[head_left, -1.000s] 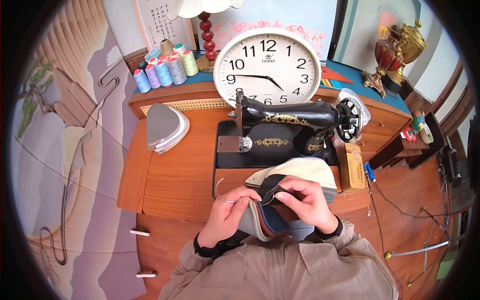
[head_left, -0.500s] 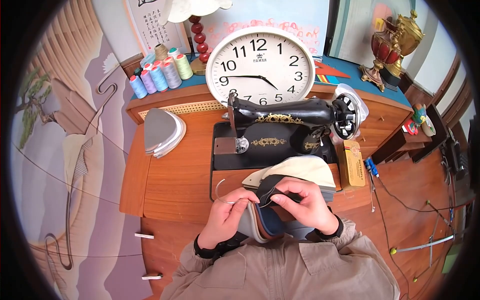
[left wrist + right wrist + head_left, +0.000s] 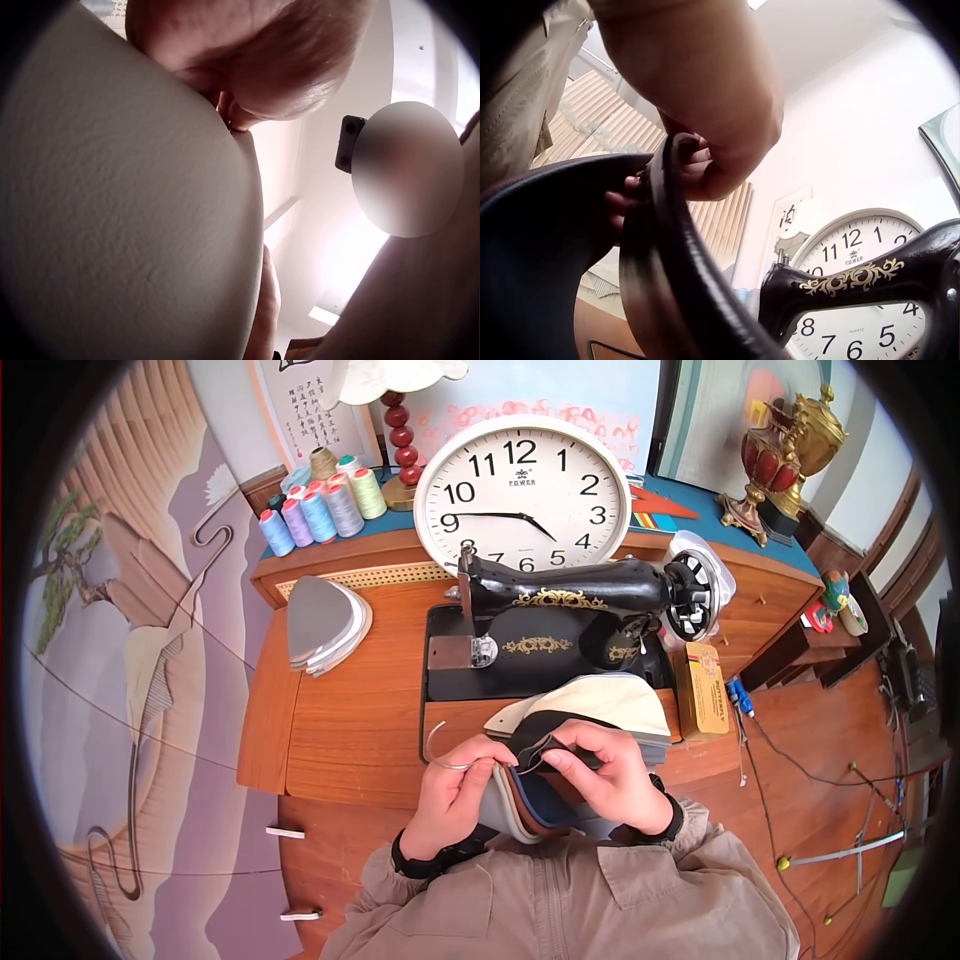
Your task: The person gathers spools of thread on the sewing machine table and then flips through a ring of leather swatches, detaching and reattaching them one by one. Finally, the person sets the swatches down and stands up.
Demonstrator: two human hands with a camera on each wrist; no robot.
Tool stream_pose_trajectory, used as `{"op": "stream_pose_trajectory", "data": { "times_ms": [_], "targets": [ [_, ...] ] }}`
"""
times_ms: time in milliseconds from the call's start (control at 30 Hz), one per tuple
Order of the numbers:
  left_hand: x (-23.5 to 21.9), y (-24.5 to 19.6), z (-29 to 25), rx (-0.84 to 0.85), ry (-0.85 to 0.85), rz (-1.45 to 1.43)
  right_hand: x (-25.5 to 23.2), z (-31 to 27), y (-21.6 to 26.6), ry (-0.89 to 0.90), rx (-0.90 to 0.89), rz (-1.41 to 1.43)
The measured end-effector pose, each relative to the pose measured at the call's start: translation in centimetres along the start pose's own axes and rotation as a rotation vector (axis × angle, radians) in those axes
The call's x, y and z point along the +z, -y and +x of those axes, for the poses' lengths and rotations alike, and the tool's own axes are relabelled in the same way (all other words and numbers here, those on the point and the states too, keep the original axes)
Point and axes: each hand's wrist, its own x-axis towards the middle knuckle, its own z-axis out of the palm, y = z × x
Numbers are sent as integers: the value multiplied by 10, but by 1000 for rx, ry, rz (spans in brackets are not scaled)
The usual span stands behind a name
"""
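Brown wood tops the sewing table [image 3: 340, 730]. Over its front edge, the left hand [image 3: 448, 805] pinches an open metal ring [image 3: 455, 766] at the grey-brown-blue swatches [image 3: 541, 800], seemingly leather; the right hand [image 3: 618, 785] pinches a black swatch [image 3: 709, 281]. Beyond sit a cream-topped stack [image 3: 610, 705], the black sewing machine [image 3: 580, 588] toward the rear edge, then a round clock [image 3: 500, 480].

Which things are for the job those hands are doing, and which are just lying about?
In the job:
wire ring
pieces held by left hand and right hand

Probably just there:
clock
lamp
thread
tin
sewing machine, untouched
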Motion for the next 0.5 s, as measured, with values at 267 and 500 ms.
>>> {"op": "stream_pose_trajectory", "data": {
  "times_ms": [267, 500],
  "targets": [
    [-4, 0, -4, 39, -13, -32, 6, 2, -8, 54, 329, 495],
    [-10, 3, -7, -1, -30, -29, 10, 8, 4, -34, -133, -191]
  ]
}}
